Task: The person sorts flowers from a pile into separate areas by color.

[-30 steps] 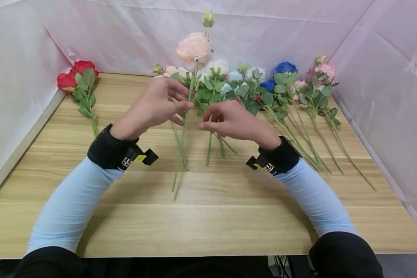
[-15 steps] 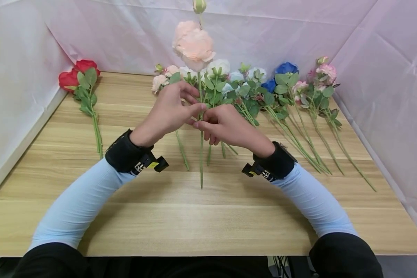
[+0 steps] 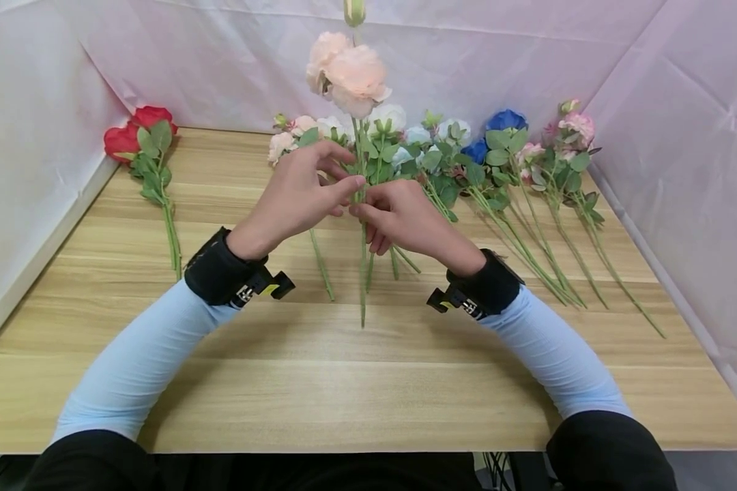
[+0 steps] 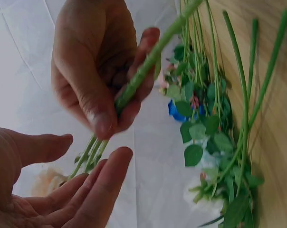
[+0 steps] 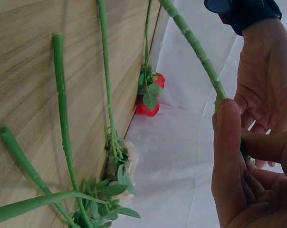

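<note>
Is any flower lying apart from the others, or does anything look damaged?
Yes: the red flowers lie alone at the table's far left, away from the main row. Nothing looks damaged. The right hand holds one peach flower upright.

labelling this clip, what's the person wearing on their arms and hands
Both hands are bare: left hand, right hand. Each forearm has a light blue sleeve, with black cloth at the upper arm. Each wrist carries a wide black wristband holding a small black camera unit with a yellow mark and silver lettering.
</note>
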A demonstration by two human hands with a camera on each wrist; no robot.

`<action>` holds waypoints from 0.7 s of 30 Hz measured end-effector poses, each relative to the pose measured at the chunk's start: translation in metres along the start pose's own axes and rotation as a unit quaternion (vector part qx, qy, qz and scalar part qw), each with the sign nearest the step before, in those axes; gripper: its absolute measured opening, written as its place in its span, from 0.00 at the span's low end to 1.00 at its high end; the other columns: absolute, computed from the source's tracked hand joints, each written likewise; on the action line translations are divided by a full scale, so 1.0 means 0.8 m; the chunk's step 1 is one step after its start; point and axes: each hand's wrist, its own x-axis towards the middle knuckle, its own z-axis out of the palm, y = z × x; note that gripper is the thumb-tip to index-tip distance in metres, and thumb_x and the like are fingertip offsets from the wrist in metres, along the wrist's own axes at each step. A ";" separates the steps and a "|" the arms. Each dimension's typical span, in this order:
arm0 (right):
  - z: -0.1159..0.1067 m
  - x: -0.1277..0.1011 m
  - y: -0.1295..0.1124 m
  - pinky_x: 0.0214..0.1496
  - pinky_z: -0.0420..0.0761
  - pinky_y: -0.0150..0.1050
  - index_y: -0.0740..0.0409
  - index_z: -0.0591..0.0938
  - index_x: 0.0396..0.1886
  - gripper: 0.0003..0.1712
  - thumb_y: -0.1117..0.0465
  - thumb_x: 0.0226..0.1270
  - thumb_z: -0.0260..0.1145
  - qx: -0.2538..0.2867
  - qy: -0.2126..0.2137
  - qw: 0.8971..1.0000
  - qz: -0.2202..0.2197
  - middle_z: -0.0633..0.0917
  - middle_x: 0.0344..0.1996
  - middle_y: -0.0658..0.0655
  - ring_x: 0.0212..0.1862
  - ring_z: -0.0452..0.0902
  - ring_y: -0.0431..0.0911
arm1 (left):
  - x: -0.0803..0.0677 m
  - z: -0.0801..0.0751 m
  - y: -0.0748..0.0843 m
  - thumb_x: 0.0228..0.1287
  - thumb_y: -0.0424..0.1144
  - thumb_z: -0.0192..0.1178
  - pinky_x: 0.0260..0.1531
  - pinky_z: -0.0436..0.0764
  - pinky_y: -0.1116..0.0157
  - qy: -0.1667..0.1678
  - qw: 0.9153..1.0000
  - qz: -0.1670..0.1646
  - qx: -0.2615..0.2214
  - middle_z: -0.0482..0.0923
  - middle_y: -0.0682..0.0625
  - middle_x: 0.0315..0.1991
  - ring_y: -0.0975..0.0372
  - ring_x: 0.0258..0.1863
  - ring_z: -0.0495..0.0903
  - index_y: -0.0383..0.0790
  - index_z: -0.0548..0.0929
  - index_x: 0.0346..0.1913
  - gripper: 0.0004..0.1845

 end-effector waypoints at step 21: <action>0.007 0.125 0.006 0.35 0.90 0.43 0.61 0.86 0.26 0.23 0.54 0.81 0.60 -0.126 -0.071 0.988 0.052 0.85 0.17 0.56 0.23 0.87 0.48 | 0.021 -0.079 -0.040 0.73 0.56 0.61 0.28 0.81 0.72 0.155 0.977 -0.052 0.140 0.88 0.42 0.45 0.72 0.22 0.81 0.41 0.82 0.57 0.23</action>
